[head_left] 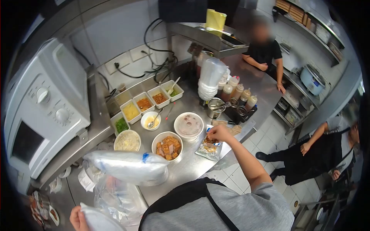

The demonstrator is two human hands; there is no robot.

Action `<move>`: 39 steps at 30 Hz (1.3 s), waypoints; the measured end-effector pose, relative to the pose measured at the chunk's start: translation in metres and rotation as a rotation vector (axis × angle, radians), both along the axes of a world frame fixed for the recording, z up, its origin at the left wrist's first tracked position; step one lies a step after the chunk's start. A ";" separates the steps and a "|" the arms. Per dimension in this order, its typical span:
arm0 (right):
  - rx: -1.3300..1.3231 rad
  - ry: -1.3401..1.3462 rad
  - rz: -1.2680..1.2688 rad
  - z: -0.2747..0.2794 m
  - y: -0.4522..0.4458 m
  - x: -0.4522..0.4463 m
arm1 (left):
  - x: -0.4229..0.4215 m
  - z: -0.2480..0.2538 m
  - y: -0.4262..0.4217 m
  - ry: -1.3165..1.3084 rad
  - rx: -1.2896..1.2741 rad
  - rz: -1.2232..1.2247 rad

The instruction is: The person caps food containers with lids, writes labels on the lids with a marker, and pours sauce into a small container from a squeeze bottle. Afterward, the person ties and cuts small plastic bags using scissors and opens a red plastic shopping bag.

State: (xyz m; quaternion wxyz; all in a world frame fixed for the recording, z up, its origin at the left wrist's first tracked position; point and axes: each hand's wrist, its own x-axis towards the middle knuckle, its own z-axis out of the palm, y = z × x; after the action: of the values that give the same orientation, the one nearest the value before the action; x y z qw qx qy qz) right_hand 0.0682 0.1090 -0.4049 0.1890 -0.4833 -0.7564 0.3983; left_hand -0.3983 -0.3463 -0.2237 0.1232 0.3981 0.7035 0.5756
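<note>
Pale wall panels [104,23] fill the upper left of the frame, with a power socket [116,65] and loose black cables [131,76] below them. A white microwave [63,96] stands at left on a steel ledge [101,119]. The steel bench [189,158] curves through the middle (its surface catches a dull sheen of light), under a raised metal shelf [187,34] at top centre. White tiles [266,138] cover the floor at right; at upper right, a wall shelf [323,45] hangs above a rice cooker [312,81].

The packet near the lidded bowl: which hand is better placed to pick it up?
Probably the right hand: it is at the packet. The left hand is farther away, holding something white.
</note>
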 end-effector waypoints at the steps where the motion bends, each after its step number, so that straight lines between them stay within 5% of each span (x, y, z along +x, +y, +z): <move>1: -0.254 0.182 -0.111 0.003 0.002 0.003 | -0.003 -0.009 -0.007 -0.044 -0.067 -0.031; 5: -0.658 1.037 -0.166 -0.003 0.005 0.018 | -0.004 -0.076 -0.009 -0.199 -0.003 0.383; 8: -0.765 1.315 -0.043 -0.018 0.009 0.024 | -0.039 -0.167 -0.017 -0.279 0.073 0.551; 12: -0.935 1.479 -0.006 0.006 -0.011 0.021 | -0.060 -0.228 0.003 -0.155 -0.248 0.715; 15: -1.058 1.530 -0.152 0.003 -0.011 0.031 | -0.072 -0.269 0.031 0.277 -0.301 0.939; 18: -1.105 1.558 -0.150 -0.012 -0.020 0.053 | -0.007 -0.213 0.073 0.491 -0.525 1.208; 20: -1.058 1.570 -0.133 -0.011 -0.024 0.062 | 0.006 -0.203 0.070 0.771 -0.315 1.147; 21: -0.937 1.506 -0.012 -0.011 -0.035 0.063 | 0.034 -0.176 0.076 0.665 -0.082 1.003; 23: -1.047 1.390 -0.471 0.024 -0.082 0.040 | 0.109 -0.140 0.086 0.302 0.260 0.640; 25: -0.842 0.995 -0.168 0.054 -0.139 0.021 | 0.183 -0.142 0.106 0.004 0.400 0.308; 27: -0.506 0.617 0.020 0.066 -0.185 -0.001 | 0.266 -0.159 0.125 -0.791 0.353 -0.068; 28: -0.373 0.675 0.083 0.058 -0.209 -0.019 | 0.294 -0.166 0.133 -1.272 0.387 -0.468; 29: -0.243 0.734 0.152 0.051 -0.229 -0.029 | 0.314 -0.171 0.141 -1.495 0.302 -0.607; 30: 0.166 0.515 0.423 0.063 -0.234 -0.025 | 0.329 -0.170 0.146 -1.709 0.207 -0.745; 32: 0.431 0.317 0.595 0.049 -0.251 -0.025 | 0.358 -0.156 0.148 -1.845 0.240 -0.641; 36: 0.487 0.458 0.569 0.048 -0.267 -0.003 | 0.355 -0.205 0.141 -1.814 0.306 -0.596; 39: 0.508 0.581 0.548 0.046 -0.283 0.008 | 0.368 -0.198 0.124 -1.578 0.363 -0.850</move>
State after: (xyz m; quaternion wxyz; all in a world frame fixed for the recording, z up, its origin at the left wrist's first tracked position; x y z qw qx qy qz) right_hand 0.0765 -0.1738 -0.3587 0.3929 -0.0730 -0.8453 0.3546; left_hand -0.0299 -0.2221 -0.4216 0.7055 0.1279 0.1081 0.6886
